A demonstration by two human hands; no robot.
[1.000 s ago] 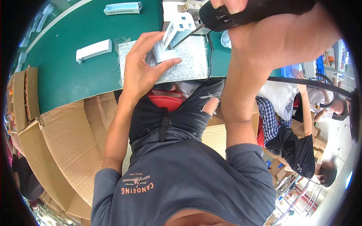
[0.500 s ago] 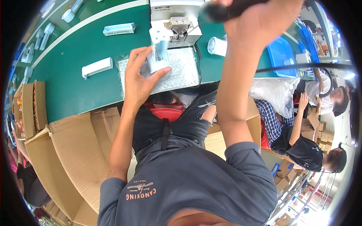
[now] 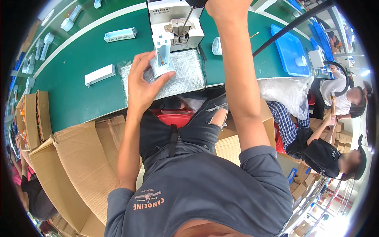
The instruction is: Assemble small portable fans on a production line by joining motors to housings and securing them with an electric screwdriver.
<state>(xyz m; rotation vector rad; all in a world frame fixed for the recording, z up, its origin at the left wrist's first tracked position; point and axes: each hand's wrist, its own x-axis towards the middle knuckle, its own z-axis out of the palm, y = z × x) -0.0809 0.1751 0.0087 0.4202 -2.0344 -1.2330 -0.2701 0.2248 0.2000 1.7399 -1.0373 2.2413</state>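
My left hand has its fingers and thumb around the round base of a pale blue plastic housing, held upright with thin wires showing inside. Bubble wrap lies on the bench under it. At the top edge my right hand is closed on a black powered screwdriver, partly cut off by the picture's edge. Its thin shaft slants down to the metal bracket on the front of a white screw feeder, just behind the housing.
Two pale housing parts, one bluish and one white, lie to the left on the green bench. A white cylindrical part and a blue tray sit to the right. Cardboard boxes stand below left. Co-workers sit at right.
My right hand has moved left with the screwdriver, bringing its tip to the feeder's bracket. My left hand still holds the housing in nearly the same place.
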